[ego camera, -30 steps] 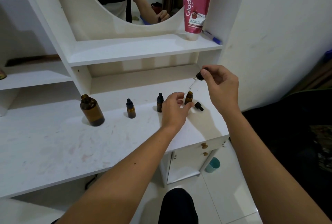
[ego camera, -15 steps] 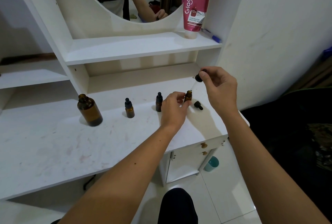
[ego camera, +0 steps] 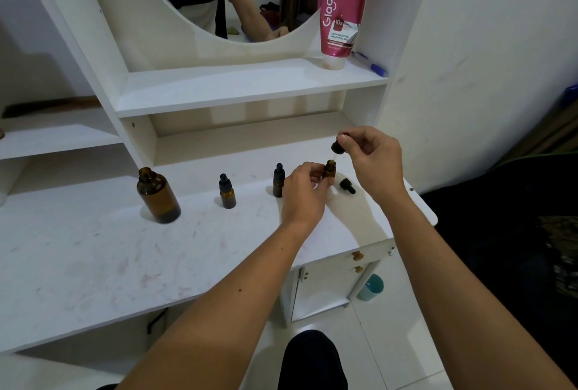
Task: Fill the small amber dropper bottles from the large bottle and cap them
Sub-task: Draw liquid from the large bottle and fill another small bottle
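Pink tube (ego camera: pixel 342 4) and blue pen (ego camera: pixel 370 64) on the shelf (ego camera: pixel 237 89).

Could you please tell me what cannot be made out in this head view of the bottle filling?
- Lower part of the open small bottle: covered by the left hand.
- Dropper tube under the cap in the right hand: too thin to see clearly.
- Liquid level in the big bottle: dark glass hides it.
- Pink tube: top cut off by the frame edge.
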